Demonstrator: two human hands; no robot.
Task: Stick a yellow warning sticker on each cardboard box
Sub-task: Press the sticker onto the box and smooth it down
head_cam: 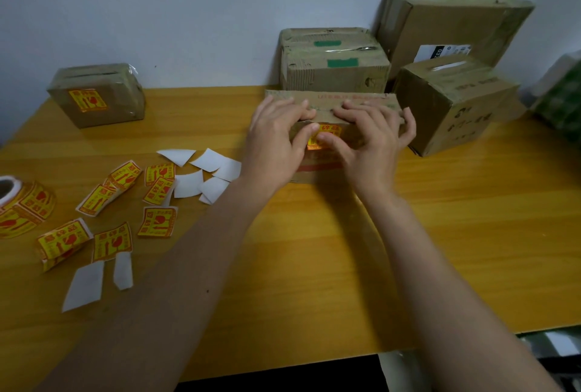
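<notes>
A flat cardboard box lies in the middle of the table in front of me. A yellow warning sticker sits on its front face. My left hand grips the box's left end, fingers over the top edge and thumb pressing on the sticker. My right hand holds the right end the same way, thumb on the sticker. At the far left stands a small box with a yellow sticker on it. Several loose yellow stickers and a sticker roll lie at the left.
Three more cardboard boxes stand against the wall at the back right: one with green tape, a large one and a cube-shaped one. White backing papers are scattered on the wooden table. A green patterned object sits at the right edge.
</notes>
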